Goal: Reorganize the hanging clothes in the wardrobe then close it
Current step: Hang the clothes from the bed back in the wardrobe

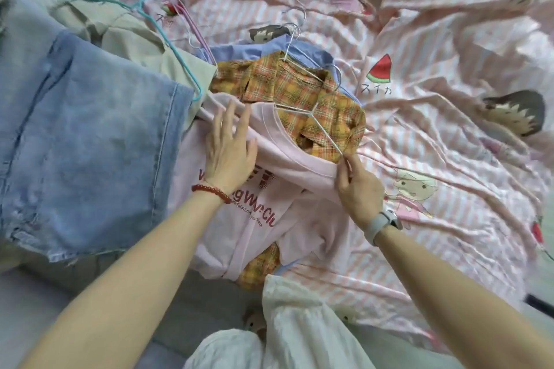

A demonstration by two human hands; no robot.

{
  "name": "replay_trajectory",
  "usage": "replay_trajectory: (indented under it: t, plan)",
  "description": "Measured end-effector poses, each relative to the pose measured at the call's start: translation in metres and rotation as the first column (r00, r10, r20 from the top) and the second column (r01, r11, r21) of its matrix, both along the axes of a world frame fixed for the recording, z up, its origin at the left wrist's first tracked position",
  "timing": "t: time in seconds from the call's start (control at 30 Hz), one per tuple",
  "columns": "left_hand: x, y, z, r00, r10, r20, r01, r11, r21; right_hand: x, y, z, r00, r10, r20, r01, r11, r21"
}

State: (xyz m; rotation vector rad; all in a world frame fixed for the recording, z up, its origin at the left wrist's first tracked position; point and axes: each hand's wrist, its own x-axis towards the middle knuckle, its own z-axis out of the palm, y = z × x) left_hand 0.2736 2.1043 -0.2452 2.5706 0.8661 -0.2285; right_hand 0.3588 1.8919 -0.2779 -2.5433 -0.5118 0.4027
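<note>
Head view, looking down at a bed covered by a pink-and-white striped sheet with cartoon prints, much wrinkled.

Pink T-shirt with red lettering lies at centre, front up, on top of a yellow plaid shirt. Beneath the plaid one a blue shirt shows at its far edge. White wire hanger sits partly inside the pink T-shirt's neckline; its hook end lies over the plaid collar.

Left hand: flat, fingers straight and spread, pressing the left shoulder of the pink T-shirt. Red bead bracelet on that wrist.

Right hand: fingers curled, pinching the right arm of the white wire hanger together with the T-shirt's neckline edge. Grey watch on that wrist.

Left of the pile: denim garment, its hem edge touching the pink T-shirt's left side. Beyond it a pale green garment, with a teal hanger lying across it. Pink hangers just beside, farther back.

Open room: right half of the bed carries only the sheet, well apart from the pile. Near edge of the bed runs under the forearms; T-shirt hem and plaid hem reach that edge. White trouser legs at bottom centre.
</note>
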Motion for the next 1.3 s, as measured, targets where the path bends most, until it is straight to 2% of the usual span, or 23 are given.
replay_trajectory:
  t: [0.1,0.17,0.27,0.33,0.4,0.5,0.6,0.7,0.87,0.97,1.07,1.13,1.23,1.3]
  plan:
    - [0.02,0.006,0.004,0.959,-0.199,-0.2,0.212,0.976,0.049,-0.015,-0.034,0.007,0.998,0.056,0.038,-0.057,0.998,0.017]
    - [0.023,0.001,0.004,0.896,-0.305,-0.322,0.321,0.947,-0.005,-0.014,-0.051,0.015,0.994,0.067,0.082,-0.068,0.998,0.008]
    - [0.011,-0.015,0.011,0.886,-0.33,-0.327,0.336,0.941,-0.04,-0.009,-0.067,0.017,0.984,0.098,0.148,-0.089,0.994,-0.062]
    - [-0.007,-0.027,0.02,0.924,-0.268,-0.273,0.269,0.963,-0.034,-0.003,-0.069,0.012,0.987,0.099,0.129,-0.083,0.988,-0.129]
    - [-0.035,-0.037,0.03,0.952,-0.206,-0.228,0.19,0.978,-0.089,0.0,-0.065,0.009,0.996,0.069,0.051,-0.058,0.98,-0.191]
    - [-0.087,-0.054,0.043,0.964,-0.119,-0.239,0.074,0.98,-0.186,-0.002,-0.042,0.013,0.994,0.102,0.027,-0.094,0.97,-0.223]
    - [-0.143,-0.065,0.055,0.967,0.129,-0.218,-0.183,0.952,-0.247,-0.015,-0.001,0.028,0.968,0.244,0.057,-0.23,0.956,-0.183]
    - [-0.204,-0.061,0.068,0.889,0.418,-0.188,-0.449,0.875,-0.181,-0.047,0.048,0.043,0.893,0.435,0.117,-0.42,0.898,-0.128]
    - [-0.329,-0.061,0.082,0.678,0.712,-0.182,-0.734,0.672,-0.099,-0.139,0.108,0.059,0.671,0.736,0.09,-0.728,0.677,-0.109]
    - [-0.393,-0.088,0.096,0.498,0.861,-0.107,-0.865,0.501,0.005,-0.201,0.127,0.073,0.499,0.861,0.097,-0.854,0.508,-0.112]
    - [-0.462,-0.129,0.107,0.274,0.955,0.11,-0.954,0.256,0.155,-0.261,0.14,0.089,0.239,0.962,0.128,-0.966,0.249,-0.066]
    - [-0.512,-0.162,0.105,0.137,0.967,0.216,-0.983,0.106,0.149,-0.306,0.143,0.102,0.058,0.988,0.14,-0.998,0.063,-0.027]
    - [-0.576,-0.22,0.101,-0.138,0.947,0.29,-0.978,-0.176,0.109,-0.382,0.135,0.121,-0.207,0.963,0.171,-0.976,-0.215,0.028]
    - [-0.609,-0.259,0.102,-0.228,0.901,0.369,-0.948,-0.292,0.128,-0.432,0.121,0.129,-0.351,0.911,0.216,-0.925,-0.373,0.073]
